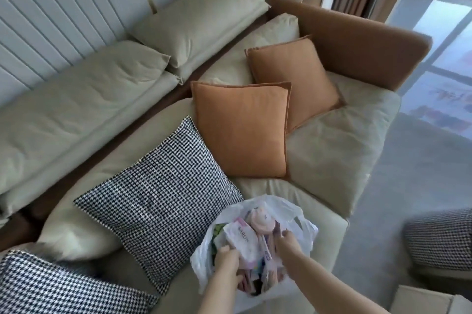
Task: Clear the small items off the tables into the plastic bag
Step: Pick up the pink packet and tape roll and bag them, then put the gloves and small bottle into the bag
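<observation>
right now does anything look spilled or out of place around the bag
Nothing spilled. The plastic bag sits on the sofa seat, stuffed with small packets, both hands at its opening: left hand, right hand. The cushions lie loosely but undamaged.

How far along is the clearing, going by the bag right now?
Done: the plastic bag already holds many small items, among them a white packet and a pink item. In hand: the bag sits on the sofa; the left hand grips its rim and the right hand reaches into its mouth. Left: no table is in view, so what remains cannot be told.
</observation>
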`<act>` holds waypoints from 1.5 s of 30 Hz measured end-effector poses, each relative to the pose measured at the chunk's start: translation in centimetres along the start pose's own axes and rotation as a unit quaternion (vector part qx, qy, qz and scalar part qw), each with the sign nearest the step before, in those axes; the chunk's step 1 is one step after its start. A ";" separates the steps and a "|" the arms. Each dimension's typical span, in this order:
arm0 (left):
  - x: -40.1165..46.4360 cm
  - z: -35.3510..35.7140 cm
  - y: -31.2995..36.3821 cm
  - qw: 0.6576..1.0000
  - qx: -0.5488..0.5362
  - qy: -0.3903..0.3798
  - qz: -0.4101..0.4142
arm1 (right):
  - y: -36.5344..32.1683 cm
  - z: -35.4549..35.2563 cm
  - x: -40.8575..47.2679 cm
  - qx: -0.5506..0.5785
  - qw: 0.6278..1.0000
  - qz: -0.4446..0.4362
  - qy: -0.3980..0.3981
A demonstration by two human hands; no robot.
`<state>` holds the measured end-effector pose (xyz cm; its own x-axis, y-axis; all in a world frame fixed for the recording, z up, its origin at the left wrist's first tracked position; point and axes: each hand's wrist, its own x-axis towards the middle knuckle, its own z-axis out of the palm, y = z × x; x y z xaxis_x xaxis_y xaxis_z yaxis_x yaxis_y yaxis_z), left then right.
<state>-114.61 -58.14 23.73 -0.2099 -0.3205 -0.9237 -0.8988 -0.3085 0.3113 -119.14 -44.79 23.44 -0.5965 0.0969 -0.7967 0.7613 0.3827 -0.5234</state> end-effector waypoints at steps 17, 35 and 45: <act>-12.0 0.4 -6.0 0.865 0.374 -0.169 0.290 | 9.0 -5.8 -15.7 -0.135 0.977 -0.112 0.121; -24.4 13.4 -25.5 0.451 0.699 -0.276 0.481 | 35.3 -15.0 -31.9 0.051 0.924 0.094 0.368; -31.1 20.6 -40.5 0.321 0.747 -0.323 0.484 | 51.3 -20.5 -38.5 0.158 0.871 0.179 0.429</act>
<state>-79.59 -17.20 35.27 -0.2715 0.7830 -0.5596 0.6278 0.5848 0.5137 -62.39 -10.03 33.46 -0.1740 0.8616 -0.4769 0.8888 -0.0711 -0.4527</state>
